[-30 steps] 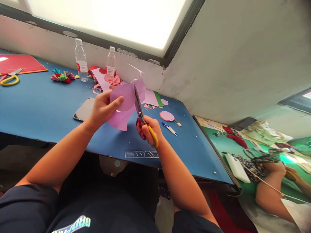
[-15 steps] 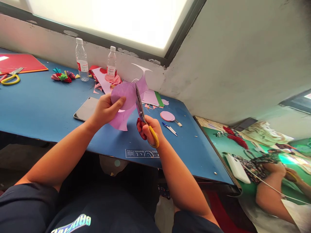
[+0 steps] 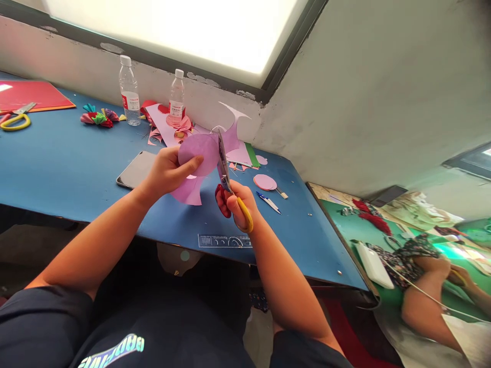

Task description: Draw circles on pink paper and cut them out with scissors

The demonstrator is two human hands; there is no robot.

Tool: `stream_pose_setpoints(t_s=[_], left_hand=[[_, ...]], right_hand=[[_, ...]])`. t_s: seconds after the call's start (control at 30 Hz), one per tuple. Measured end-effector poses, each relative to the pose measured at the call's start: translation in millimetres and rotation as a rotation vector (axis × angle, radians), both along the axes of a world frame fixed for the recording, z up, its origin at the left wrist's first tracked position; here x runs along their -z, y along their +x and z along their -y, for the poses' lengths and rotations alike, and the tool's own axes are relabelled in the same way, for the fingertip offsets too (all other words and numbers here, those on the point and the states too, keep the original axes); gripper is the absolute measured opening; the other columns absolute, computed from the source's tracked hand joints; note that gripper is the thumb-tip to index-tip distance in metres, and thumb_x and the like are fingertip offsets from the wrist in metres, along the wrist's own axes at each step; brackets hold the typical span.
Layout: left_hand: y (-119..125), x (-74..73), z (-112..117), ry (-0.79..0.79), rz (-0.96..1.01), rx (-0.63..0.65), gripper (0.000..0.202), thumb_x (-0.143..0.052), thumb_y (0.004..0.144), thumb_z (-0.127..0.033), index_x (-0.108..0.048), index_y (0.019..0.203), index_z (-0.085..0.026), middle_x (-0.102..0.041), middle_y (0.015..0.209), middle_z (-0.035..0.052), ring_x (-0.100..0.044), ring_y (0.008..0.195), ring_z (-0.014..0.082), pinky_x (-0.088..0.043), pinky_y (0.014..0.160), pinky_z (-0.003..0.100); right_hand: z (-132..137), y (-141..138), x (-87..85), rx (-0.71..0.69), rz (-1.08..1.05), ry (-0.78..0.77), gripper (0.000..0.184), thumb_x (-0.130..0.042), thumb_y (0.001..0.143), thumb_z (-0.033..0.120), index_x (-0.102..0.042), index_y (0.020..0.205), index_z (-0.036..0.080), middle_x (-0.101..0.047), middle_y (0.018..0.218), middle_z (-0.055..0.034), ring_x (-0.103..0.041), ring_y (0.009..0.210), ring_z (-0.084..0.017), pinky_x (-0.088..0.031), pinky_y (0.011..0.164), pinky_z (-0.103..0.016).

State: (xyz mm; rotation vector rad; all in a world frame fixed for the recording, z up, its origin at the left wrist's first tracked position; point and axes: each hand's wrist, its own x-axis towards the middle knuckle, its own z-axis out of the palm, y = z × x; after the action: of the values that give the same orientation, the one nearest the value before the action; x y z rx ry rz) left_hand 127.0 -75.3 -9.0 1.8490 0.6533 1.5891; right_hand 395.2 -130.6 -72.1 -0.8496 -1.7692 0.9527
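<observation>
My left hand (image 3: 174,168) is closed on a sheet of purple paper (image 3: 199,148), thumb on top, held up above the table. The part under the thumb has a rounded outline; a thin curved strip of the same paper trails to the right and behind. In my right hand (image 3: 241,203) are scissors (image 3: 224,166) with one yellow and one red handle, fingers through the loops. Their blades point away from me and lie against the right edge of the rounded part. Below my left hand hangs another piece of the purple paper (image 3: 190,191).
On the blue table (image 3: 76,174) lie a tablet-like device (image 3: 136,168), a pen (image 3: 268,202), stacked paper circles (image 3: 265,182) and other scissors (image 3: 16,121). Two bottles (image 3: 130,97) stand near the wall, beside paper scraps. A co-worker's arm (image 3: 429,301) is at the green table to the right.
The scissors have shifted slightly right, their blades now closer together. The purple paper and my left hand moved a little right, and the trailing strip swung right and down.
</observation>
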Motion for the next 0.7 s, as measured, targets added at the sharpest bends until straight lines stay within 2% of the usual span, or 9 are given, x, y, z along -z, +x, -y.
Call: stream_pose_setpoints(t_s=[0.27, 0.5, 0.7], left_hand=[[-0.3, -0.1, 0.0, -0.026, 0.019, 0.016, 0.055, -0.095, 0.094, -0.052, -0.058, 0.066, -0.023, -0.045, 0.065, -0.0027, -0.037, 0.062, 0.0122, -0.031, 0.050, 0.026], [-0.5, 0.2, -0.4, -0.054, 0.051, 0.055, 0.075, -0.098, 0.101, -0.072, -0.053, 0.065, -0.024, -0.042, 0.063, -0.0031, -0.033, 0.060, 0.0116, -0.026, 0.049, 0.027], [-2.9, 3.4, -2.9, -0.046, 0.054, 0.056, 0.084, -0.094, 0.103, -0.090, -0.058, 0.066, -0.024, -0.049, 0.062, -0.0016, -0.038, 0.058, 0.0122, -0.026, 0.050, 0.028]], right_hand=[[0.9, -1.3, -2.2, 0.014, 0.000, 0.009, 0.090, -0.075, 0.100, 0.117, -0.061, 0.088, 0.029, -0.061, 0.070, 0.0017, -0.051, 0.051, -0.016, -0.038, 0.048, -0.034], [3.5, -1.8, -5.0, 0.024, 0.005, 0.005, 0.090, -0.075, 0.099, 0.118, -0.060, 0.087, 0.030, -0.059, 0.067, 0.0024, -0.050, 0.050, -0.016, -0.037, 0.048, -0.034], [3.7, -2.6, -6.3, 0.025, 0.004, 0.003, 0.091, -0.076, 0.097, 0.118, -0.060, 0.086, 0.030, -0.058, 0.066, 0.0022, -0.050, 0.051, -0.017, -0.037, 0.047, -0.034]])
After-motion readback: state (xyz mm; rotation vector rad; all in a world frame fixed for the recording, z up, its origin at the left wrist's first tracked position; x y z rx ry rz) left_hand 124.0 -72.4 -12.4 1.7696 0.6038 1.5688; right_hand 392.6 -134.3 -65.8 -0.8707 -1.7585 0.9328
